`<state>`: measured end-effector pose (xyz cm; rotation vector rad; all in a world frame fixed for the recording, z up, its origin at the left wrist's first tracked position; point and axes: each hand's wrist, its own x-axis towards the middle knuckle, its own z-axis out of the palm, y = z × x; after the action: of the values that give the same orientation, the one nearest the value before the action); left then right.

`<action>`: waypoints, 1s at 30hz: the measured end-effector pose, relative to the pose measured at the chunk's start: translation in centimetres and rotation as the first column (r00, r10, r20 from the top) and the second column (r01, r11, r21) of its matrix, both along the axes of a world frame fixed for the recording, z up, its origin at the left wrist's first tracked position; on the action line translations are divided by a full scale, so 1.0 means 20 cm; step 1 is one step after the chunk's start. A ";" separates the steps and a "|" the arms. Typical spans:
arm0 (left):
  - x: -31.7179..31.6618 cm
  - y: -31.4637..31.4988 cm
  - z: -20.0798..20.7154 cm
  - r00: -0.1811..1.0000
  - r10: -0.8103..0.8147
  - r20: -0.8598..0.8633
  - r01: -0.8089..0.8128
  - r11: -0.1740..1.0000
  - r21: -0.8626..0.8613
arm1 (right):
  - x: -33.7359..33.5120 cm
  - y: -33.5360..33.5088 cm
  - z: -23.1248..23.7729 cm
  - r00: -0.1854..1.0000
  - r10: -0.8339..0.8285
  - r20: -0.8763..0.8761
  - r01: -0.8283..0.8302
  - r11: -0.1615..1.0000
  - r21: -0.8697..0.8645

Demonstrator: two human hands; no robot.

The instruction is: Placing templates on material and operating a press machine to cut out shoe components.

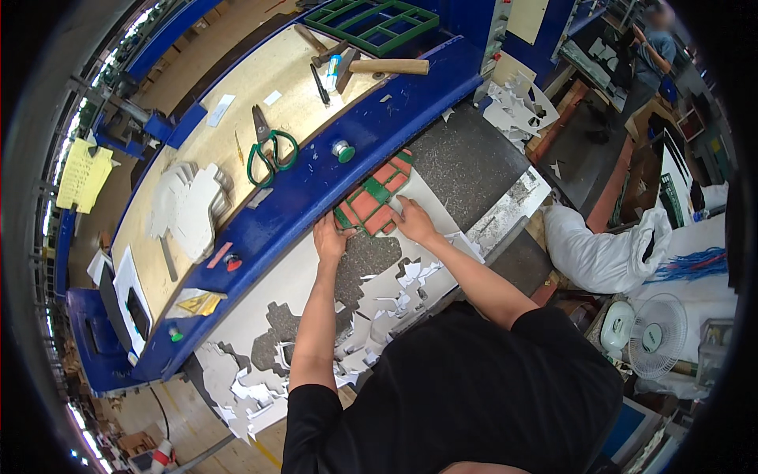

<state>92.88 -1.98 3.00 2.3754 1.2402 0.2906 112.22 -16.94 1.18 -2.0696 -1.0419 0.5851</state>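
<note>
Right now both hands press flat on a red-and-green cutting die [374,196] lying on a white sheet [316,292] over the dark press bed [466,162]. Left hand [331,237] rests open-palmed on the die's near corner, nothing clenched; right hand [414,220] lies fingers spread along its right edge. Just beyond the fingertips runs the blue machine beam [316,186]; torn white scraps [403,280] lie below the wrists.

Blue-framed workbench [332,178], white fan [657,336], wooden floor [197,426]
</note>
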 end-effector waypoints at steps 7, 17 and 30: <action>0.00 0.27 -0.05 0.994 0.107 -0.027 -0.110 0.976 -0.189 | -0.15 0.17 -0.08 0.999 -0.028 -0.017 0.030 0.988 0.150; -0.02 0.23 -0.02 0.983 0.044 0.177 -0.043 0.999 -0.008 | -0.06 0.24 0.02 0.995 0.023 0.095 -0.028 0.998 0.051; -0.03 -0.37 0.01 0.940 -0.254 0.228 0.250 0.967 0.049 | 0.00 0.44 0.19 0.973 -0.083 0.217 0.144 0.947 -0.286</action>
<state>92.32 -9.36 3.30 2.4013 0.8195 0.4844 112.28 -8.16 4.91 -2.4827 -0.9852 0.5053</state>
